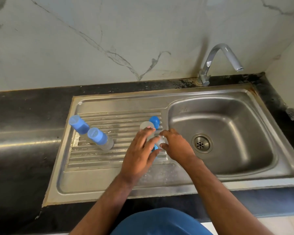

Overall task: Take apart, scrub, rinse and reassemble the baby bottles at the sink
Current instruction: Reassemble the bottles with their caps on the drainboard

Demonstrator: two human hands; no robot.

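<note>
Steel drainboard (109, 175): holds all bottle parts, at 9 o'clock of the basin (227, 133).
Left hand (139, 155): fingers spread over a clear bottle (147, 125); hold uncertain.
Right hand (176, 145): fingertips curled on a clear piece (162, 141); grip unclear.
Capped bottles (100, 138): two, blue caps, standing at 9 o'clock of the hands.
Blue cap (154, 121): at 12 o'clock of the hands.

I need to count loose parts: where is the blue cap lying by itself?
In the head view, the loose blue cap sits on the draining board, at its right end near the basin, just beyond the hands.
</note>
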